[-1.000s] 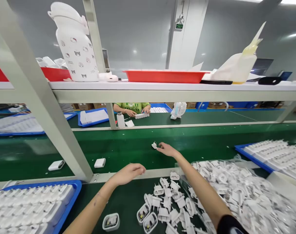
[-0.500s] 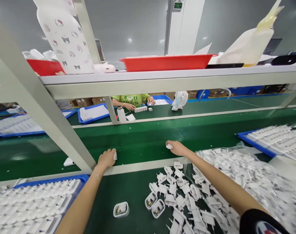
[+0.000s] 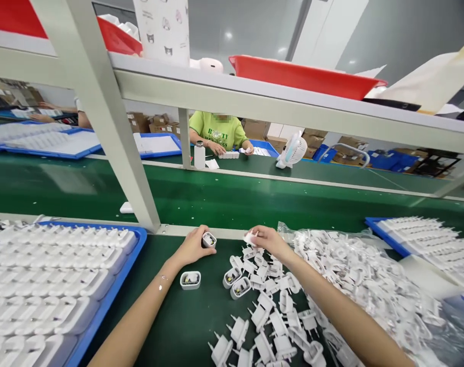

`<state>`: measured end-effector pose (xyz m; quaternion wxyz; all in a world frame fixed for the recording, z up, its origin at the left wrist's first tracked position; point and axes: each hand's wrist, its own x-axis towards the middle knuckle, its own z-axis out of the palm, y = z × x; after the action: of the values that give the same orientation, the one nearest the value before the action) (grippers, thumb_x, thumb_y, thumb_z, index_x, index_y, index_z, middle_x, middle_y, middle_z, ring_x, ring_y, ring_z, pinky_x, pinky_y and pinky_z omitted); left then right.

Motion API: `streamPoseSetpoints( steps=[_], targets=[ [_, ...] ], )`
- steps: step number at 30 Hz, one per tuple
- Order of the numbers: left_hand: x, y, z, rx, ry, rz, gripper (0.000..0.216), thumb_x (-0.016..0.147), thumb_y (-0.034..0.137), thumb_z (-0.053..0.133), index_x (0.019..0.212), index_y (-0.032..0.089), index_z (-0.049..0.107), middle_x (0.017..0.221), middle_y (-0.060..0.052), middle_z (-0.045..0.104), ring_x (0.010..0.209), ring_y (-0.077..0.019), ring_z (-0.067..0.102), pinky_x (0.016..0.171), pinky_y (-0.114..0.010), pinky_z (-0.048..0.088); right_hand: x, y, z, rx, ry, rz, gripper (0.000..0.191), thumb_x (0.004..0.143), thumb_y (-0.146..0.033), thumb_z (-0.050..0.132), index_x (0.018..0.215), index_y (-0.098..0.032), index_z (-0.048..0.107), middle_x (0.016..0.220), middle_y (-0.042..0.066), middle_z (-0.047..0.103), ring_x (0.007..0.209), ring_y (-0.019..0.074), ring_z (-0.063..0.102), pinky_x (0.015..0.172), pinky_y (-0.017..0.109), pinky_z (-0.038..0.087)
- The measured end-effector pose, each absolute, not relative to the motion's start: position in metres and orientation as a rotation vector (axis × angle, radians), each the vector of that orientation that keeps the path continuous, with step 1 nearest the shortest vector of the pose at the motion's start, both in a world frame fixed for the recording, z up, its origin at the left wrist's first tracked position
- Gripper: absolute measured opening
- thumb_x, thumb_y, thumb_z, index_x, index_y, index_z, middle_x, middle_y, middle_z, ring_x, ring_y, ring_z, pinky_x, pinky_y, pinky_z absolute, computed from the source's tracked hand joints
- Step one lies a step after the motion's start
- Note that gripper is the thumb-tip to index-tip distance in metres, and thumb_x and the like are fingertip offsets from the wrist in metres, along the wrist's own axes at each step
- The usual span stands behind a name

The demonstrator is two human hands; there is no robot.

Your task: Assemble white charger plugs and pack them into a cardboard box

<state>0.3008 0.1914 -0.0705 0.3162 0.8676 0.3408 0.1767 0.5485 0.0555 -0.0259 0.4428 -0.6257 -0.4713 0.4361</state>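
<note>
My left hand [image 3: 194, 246] is closed around a white charger housing [image 3: 209, 240], its open face turned up with small electronic parts showing inside. To the right, my right hand [image 3: 268, 240] pinches a white plug cover [image 3: 250, 238] above the near belt edge. Another open charger housing [image 3: 190, 280] lies on the green table below my left hand. Two more housings, one of them in front [image 3: 240, 288], rest side by side left of the loose plug covers [image 3: 263, 346] with metal pins, which are strewn under my right forearm.
A blue tray [image 3: 140, 243] with rows of white housings stands left. A clear bag [image 3: 342, 265] of plug covers spreads at right, before another blue tray [image 3: 373, 222]. A shelf post [image 3: 117, 137] rises beyond my left hand. Across the green belt [image 3: 224, 196] a person in green [image 3: 216, 133] works.
Both hands have come back from over the green belt toward the near table and closer together. The housing in my left hand now shows its open face. The view has shifted left and tilted.
</note>
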Motion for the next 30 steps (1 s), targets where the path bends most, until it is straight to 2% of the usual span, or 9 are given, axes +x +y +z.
streamPoseSetpoints(
  steps=[4,9,11,14,18,20,25,28,30],
  targets=[
    [0.305,0.184,-0.077,2.391,0.958,0.561,0.065,0.065,0.044,0.070,0.118,0.022,0.038,0.125,-0.011,0.049,0.119,-0.0316,0.043,0.099,-0.045,0.031,0.517,0.081,-0.020,-1.321,-0.805,1.320,0.039,0.057,-0.037,0.079,0.082,-0.020,0.055,0.085,0.003,0.066,0.080,0.0197,0.067,0.075,0.033,0.053],
    [0.309,0.181,-0.079,2.311,0.856,0.614,0.055,0.073,0.031,0.062,0.121,0.020,0.037,0.126,-0.013,0.048,0.118,-0.0292,0.045,0.099,-0.042,0.035,0.503,0.102,-0.026,-1.300,-0.725,1.347,0.043,0.049,-0.037,0.083,0.077,-0.019,0.055,0.082,0.003,0.066,0.081,0.0205,0.067,0.076,0.034,0.053],
    [0.303,0.184,-0.080,2.196,0.704,0.616,0.061,0.072,0.024,0.061,0.126,0.020,0.032,0.128,-0.012,0.045,0.118,-0.0250,0.046,0.099,-0.037,0.037,0.500,0.109,-0.030,-1.381,-0.848,1.237,0.040,0.052,-0.038,0.080,0.077,-0.019,0.055,0.079,0.001,0.065,0.077,0.0183,0.065,0.072,0.032,0.052],
    [0.291,0.190,-0.084,2.079,0.641,0.628,0.066,0.070,0.027,0.064,0.127,0.021,0.031,0.122,-0.010,0.049,0.111,-0.0226,0.050,0.095,-0.035,0.041,0.492,0.117,-0.035,-1.531,-1.099,0.946,0.028,0.062,-0.038,0.071,0.075,-0.020,0.053,0.066,-0.004,0.057,0.062,0.0123,0.056,0.059,0.026,0.047],
    [0.287,0.197,-0.085,2.180,0.627,0.597,0.041,0.072,0.029,0.063,0.109,0.019,0.050,0.103,-0.006,0.058,0.098,-0.0231,0.053,0.089,-0.036,0.042,0.482,0.121,-0.037,-1.641,-1.324,0.821,0.019,0.075,-0.032,0.055,0.092,-0.023,0.056,0.053,-0.008,0.045,0.043,0.0088,0.043,0.045,0.022,0.036],
    [0.289,0.199,-0.084,2.256,0.566,0.580,0.028,0.074,0.024,0.059,0.102,0.020,0.057,0.100,-0.006,0.060,0.097,-0.0232,0.053,0.089,-0.036,0.041,0.478,0.121,-0.035,-1.638,-1.395,0.893,0.020,0.078,-0.033,0.053,0.093,-0.022,0.059,0.056,-0.006,0.049,0.044,0.0092,0.047,0.047,0.023,0.039],
    [0.293,0.200,-0.086,2.307,0.550,0.573,0.029,0.074,0.019,0.056,0.102,0.019,0.061,0.098,-0.006,0.064,0.095,-0.0232,0.055,0.087,-0.035,0.040,0.479,0.121,-0.028,-1.457,-1.446,1.150,0.036,0.072,-0.031,0.065,0.105,-0.022,0.056,0.084,0.000,0.061,0.071,0.0151,0.064,0.067,0.028,0.051],
    [0.293,0.200,-0.088,2.310,0.552,0.585,0.032,0.074,0.019,0.056,0.106,0.018,0.060,0.100,-0.006,0.064,0.096,-0.0233,0.055,0.088,-0.035,0.040,0.481,0.123,-0.021,-1.577,-1.608,0.981,0.025,0.077,-0.030,0.061,0.100,-0.021,0.061,0.073,-0.001,0.060,0.062,0.0142,0.061,0.064,0.029,0.050],
    [0.293,0.200,-0.090,2.311,0.556,0.591,0.032,0.074,0.019,0.056,0.106,0.017,0.060,0.101,-0.007,0.063,0.096,-0.0232,0.055,0.087,-0.035,0.040,0.480,0.124,-0.016,-1.651,-1.771,0.739,0.017,0.079,-0.031,0.060,0.091,-0.020,0.064,0.077,0.001,0.061,0.062,0.0142,0.060,0.064,0.029,0.048]
  ],
)
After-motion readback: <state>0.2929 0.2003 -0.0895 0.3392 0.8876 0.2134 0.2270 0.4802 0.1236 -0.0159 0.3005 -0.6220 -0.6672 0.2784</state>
